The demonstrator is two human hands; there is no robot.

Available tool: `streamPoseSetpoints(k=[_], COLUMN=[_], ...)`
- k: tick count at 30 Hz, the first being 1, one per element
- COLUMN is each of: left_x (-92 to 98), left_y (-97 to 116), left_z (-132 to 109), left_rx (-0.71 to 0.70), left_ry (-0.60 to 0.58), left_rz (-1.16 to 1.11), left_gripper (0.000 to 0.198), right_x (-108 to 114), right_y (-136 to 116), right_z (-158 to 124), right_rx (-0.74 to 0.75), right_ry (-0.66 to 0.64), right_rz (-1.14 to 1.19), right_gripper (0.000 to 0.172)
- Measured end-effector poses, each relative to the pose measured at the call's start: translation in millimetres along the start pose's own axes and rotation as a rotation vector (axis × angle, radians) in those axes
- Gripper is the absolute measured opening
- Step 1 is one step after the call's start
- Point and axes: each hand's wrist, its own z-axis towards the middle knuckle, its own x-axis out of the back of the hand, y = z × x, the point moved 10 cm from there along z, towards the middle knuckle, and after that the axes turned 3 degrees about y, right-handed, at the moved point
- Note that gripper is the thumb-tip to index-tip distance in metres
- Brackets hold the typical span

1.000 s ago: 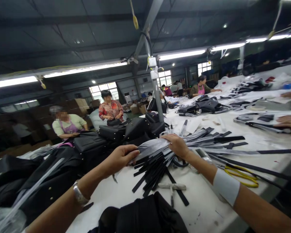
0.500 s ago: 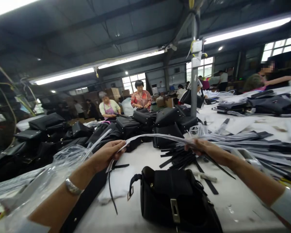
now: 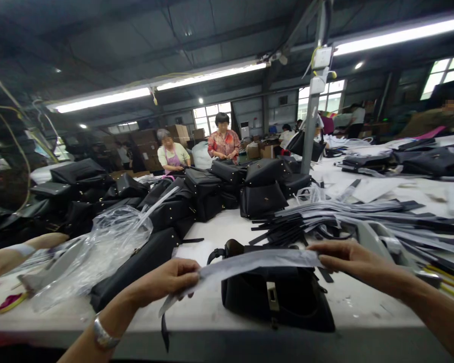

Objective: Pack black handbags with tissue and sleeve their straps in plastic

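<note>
Stretched between my two hands is a long strap in whitish translucent wrapping point(image 3: 257, 262), its dark end hanging below my left hand. My left hand point(image 3: 176, 280) pinches it on one side, fingers closed. On the other side, the fingers of my right hand point(image 3: 340, 256) close on the strap. Behind and below the strap, a black handbag point(image 3: 283, 302) stands on the white table near its front edge. A metal clasp point(image 3: 272, 296) shows on the bag's front, and the strap covers part of its top.
Black bags point(image 3: 265, 199) are heaped across the table's far side. Wrapped straps point(image 3: 348, 214) lie in a pile at right. Clear plastic point(image 3: 106, 252) lies at left, near another person's arm point(image 3: 34, 249). A metal post point(image 3: 312, 126) rises behind. Two people point(image 3: 223, 141) stand beyond the bags.
Both hands have come lower and nearer with the strap, which now spans in front of the handbag and shows its broad face. Another person's arm has entered at left.
</note>
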Motion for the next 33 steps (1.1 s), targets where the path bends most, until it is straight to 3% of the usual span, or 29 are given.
streamPoseSetpoints(k=[3, 5, 7, 10, 13, 15, 17, 19, 23, 28, 33], left_x=[-12.2, -22.8, -45.2, -94.2, -140.7, -156.4, -154.1, -142.1, -125.7, -106.7, -100.1], left_y=[-26.9, -33.6, -28.8, -5.9, 9.6, 7.7, -2.8, -19.0, -57.3, -99.0, -119.4], left_z=[-18.2, -27.2, -33.3, -35.7, -30.2, -25.2, -21.3, -21.9, -34.2, -38.2, -37.9], left_rx=[0.091, 0.085, 0.049, -0.001, 0.067, 0.134, 0.159, 0.171, 0.228, 0.267, 0.277], left_ry=[-0.053, -0.073, -0.139, -0.268, -0.376, -0.395, -0.348, -0.295, -0.346, -0.335, -0.372], left_rz=[0.064, 0.122, 0.144, 0.047, -0.172, -0.274, -0.276, -0.243, -0.206, -0.202, -0.220], left_gripper=[0.040, 0.034, 0.031, 0.031, 0.036, 0.039, 0.041, 0.041, 0.044, 0.048, 0.048], right_x=[-12.4, -22.6, -42.0, -83.7, -125.6, -140.7, -140.5, -126.6, -93.6, -73.1, -66.9], right_y=[2.3, -0.5, -10.9, -41.2, -65.8, -65.8, -50.6, -29.0, 1.8, 20.9, 33.0], right_z=[-14.8, -26.7, -39.3, -52.4, -57.0, -58.0, -60.1, -63.8, -72.1, -78.9, -94.7], right_rx=[-0.001, -0.014, -0.004, 0.085, 0.159, 0.148, 0.079, -0.002, -0.094, -0.204, -0.291], right_ry=[-0.099, -0.132, -0.180, -0.224, -0.279, -0.337, -0.389, -0.398, -0.353, -0.297, -0.265], right_rz=[-0.062, -0.143, -0.222, -0.275, -0.231, -0.208, -0.228, -0.266, -0.277, -0.251, -0.243], right_gripper=[0.047, 0.040, 0.033, 0.024, 0.020, 0.026, 0.033, 0.035, 0.032, 0.032, 0.035])
